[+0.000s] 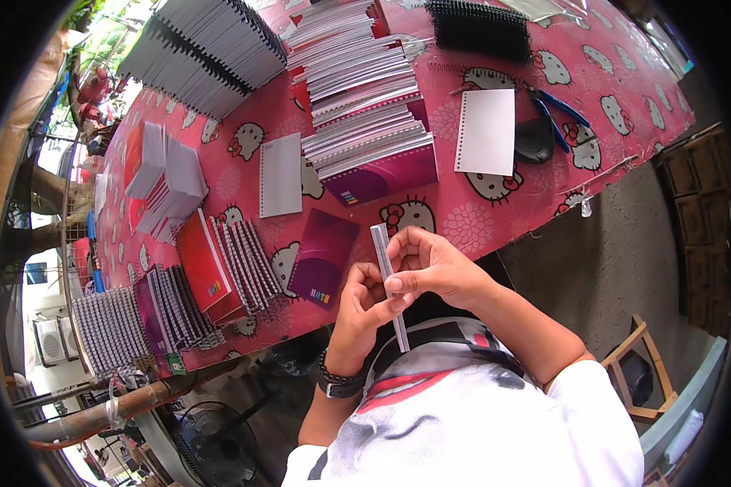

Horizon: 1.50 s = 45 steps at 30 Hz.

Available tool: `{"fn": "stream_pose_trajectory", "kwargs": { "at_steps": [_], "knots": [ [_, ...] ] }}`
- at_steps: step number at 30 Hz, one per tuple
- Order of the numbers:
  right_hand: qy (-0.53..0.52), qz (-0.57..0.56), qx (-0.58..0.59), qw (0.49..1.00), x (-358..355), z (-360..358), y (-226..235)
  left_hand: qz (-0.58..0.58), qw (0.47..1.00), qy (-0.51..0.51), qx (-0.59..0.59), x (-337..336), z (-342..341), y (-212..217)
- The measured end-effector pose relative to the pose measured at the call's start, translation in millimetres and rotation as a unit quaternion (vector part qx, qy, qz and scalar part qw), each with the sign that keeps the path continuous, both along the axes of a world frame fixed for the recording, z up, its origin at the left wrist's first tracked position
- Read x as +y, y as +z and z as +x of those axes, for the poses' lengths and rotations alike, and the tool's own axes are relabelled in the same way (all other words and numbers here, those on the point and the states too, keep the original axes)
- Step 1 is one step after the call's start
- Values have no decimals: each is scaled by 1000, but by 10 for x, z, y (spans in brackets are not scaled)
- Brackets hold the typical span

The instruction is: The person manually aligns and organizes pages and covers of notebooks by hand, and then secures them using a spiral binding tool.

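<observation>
A thin stack of white paper (401, 334) stands edge-on in front of my chest, held between both hands. My left hand (357, 312) pinches it from the left, thumb across the edge. From the right, my right hand (440, 272) grips it with the thumb on its edge and the fingers curled behind. Just left of the stack, a purple notebook cover (325, 253) lies flat on the table. Beyond my hands is a long row of punched page blocks (361, 114), its nearest one faced in purple. Loose punched white sheets (280, 177) lie left of that row.
The table has a pink patterned cloth (468, 215). Spiral-bound notebooks (252, 264) crowd its left side, with white page stacks (170, 183) behind. At the right are a punched white pad (486, 134), blue-handled pliers (551, 118) and black binding coils (479, 32). A fan (214, 442) stands below.
</observation>
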State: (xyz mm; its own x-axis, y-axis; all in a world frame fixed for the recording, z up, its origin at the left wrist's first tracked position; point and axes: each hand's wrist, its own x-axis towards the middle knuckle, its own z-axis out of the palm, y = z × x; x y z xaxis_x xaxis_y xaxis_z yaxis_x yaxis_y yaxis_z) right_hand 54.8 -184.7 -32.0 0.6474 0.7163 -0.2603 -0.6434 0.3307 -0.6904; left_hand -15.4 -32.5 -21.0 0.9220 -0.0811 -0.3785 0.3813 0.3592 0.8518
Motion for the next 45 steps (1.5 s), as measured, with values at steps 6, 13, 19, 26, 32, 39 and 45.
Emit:
{"fn": "stream_pose_trajectory", "kwargs": {
  "at_steps": [6, 13, 19, 26, 32, 39, 45],
  "knots": [
    [9, 1, -20, 1000, 0, -5, -46, 3, 1000, 16, -7, -14, -5, 11],
    [7, -3, -12, 1000, 21, -7, -65, -7, 1000, 16, -7, 1, -12, 20],
    [0, -6, -5, 1000, 21, -15, -26, -12, 1000, 16, -8, -1, -20, 27],
    [-11, -17, -15, 1000, 30, -19, -22, -17, 1000, 18, -12, -5, -29, 29],
    [-17, -24, -16, 999, 19, -19, -10, -11, 1000, 5, 5, -10, -40, 1],
    [-64, -29, -64, 995, 50, -42, -34, -125, 992, -1, 33, 5, -60, 30],
    [-145, -22, -137, 980, 90, -106, -27, -152, 988, 5, 29, 5, -60, 36]
  ]
}}
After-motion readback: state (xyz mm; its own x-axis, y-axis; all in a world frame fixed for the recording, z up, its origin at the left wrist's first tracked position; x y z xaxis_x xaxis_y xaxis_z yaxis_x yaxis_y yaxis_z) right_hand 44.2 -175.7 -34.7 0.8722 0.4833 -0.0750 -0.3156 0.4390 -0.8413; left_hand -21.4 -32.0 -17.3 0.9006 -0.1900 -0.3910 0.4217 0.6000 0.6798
